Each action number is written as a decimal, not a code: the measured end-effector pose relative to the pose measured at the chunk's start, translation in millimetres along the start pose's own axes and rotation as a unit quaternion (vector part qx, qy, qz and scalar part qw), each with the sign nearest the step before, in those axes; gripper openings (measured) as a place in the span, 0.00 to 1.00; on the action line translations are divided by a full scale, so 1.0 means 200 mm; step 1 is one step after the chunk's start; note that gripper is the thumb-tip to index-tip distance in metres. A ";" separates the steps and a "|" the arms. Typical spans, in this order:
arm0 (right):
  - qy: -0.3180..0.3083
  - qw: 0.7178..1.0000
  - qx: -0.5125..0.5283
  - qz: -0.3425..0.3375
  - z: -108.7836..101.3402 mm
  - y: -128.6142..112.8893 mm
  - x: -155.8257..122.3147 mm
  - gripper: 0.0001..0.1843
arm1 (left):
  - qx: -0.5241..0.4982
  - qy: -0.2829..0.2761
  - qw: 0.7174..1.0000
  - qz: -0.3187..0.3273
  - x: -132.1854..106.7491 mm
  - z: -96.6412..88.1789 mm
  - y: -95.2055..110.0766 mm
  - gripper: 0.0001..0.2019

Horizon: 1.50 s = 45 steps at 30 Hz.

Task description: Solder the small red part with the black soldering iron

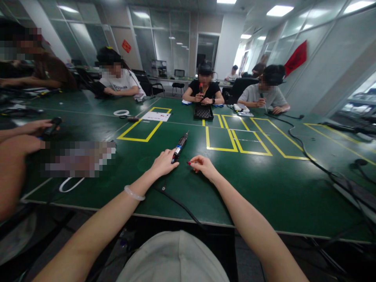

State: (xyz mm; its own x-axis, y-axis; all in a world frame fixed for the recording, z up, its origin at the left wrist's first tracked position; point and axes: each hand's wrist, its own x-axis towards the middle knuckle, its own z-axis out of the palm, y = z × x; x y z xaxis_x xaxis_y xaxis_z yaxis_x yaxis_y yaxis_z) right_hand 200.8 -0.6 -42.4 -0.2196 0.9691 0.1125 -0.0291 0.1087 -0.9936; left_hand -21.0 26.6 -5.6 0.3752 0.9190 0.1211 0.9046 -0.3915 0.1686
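My left hand (165,161), with a pale bangle at the wrist, is closed around the rear part of an electric screwdriver (180,145). The tool is black with a blue and silver band, and its thin bit points away from me. Just to the right, my right hand (204,166) is closed in a pinch. Between its thumb and forefinger shows a small red piece with a dark tip (189,162), too small to name. Both hands are low over the green table (188,196). A black cable (179,203) runs below them to the table's near edge.
Yellow tape outlines (221,149) mark the tabletop ahead. A white sheet (155,116), a tape roll (121,112) and a black tray (203,112) lie farther off. Several people sit around the table. At left, a co-worker's hand (41,127) holds a dark tool. Cables (311,156) cross the right side.
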 end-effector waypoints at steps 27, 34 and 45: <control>-0.040 0.915 -0.360 -0.179 0.03 -0.04 -0.05 0.01 | -0.011 -0.004 0.996 0.089 -0.11 0.00 0.21 0.32; -0.027 0.914 -0.360 -0.183 0.03 -0.04 -0.05 0.04 | 0.054 0.009 0.997 0.063 -0.10 -0.02 0.27 0.26; -0.006 0.918 -0.351 -0.184 0.03 -0.05 -0.06 0.06 | 0.065 0.029 0.996 0.056 -0.09 0.01 0.27 0.25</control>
State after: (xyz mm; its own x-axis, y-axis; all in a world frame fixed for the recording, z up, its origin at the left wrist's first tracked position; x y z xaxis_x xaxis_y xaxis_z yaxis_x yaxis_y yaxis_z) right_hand 198.5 -13.5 -34.4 -0.3323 0.8360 0.4367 0.5304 0.5485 -0.6464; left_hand 20.6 -11.6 -0.6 0.4667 0.8638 0.1899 0.8774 -0.4792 0.0235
